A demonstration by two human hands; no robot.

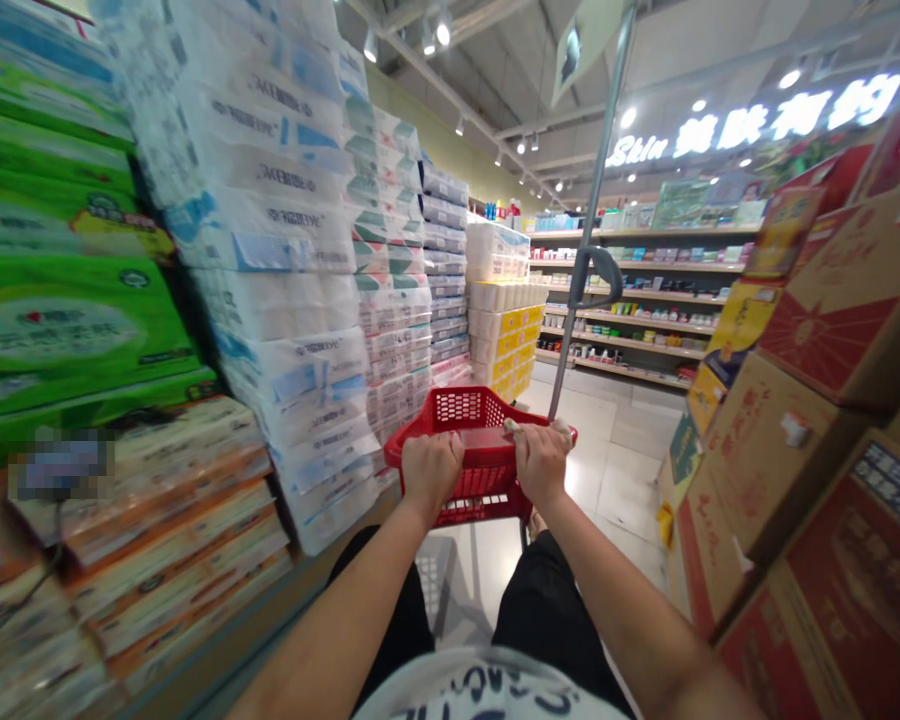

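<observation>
A red plastic shopping cart basket (pixel 471 408) stands straight ahead of me in a store aisle. My left hand (pixel 429 470) is closed over the near rim of the basket. My right hand (pixel 541 462) grips the same rim a little to the right, with a small pale thing, perhaps a crumpled paper, pinched at its fingertips. A grey metal pole (pixel 586 220) rises from the cart's far right side, with a dark curved handle (pixel 598 268) on it. What lies inside the basket is hard to make out.
Tall stacks of wrapped tissue packs (pixel 270 250) line the left side, green ones (pixel 60 300) nearest me. Red and brown cardboard boxes (pixel 817 400) are stacked on the right. Shelves of goods (pixel 630 310) cross the aisle's far end. Pale floor tiles (pixel 615 470) lie ahead.
</observation>
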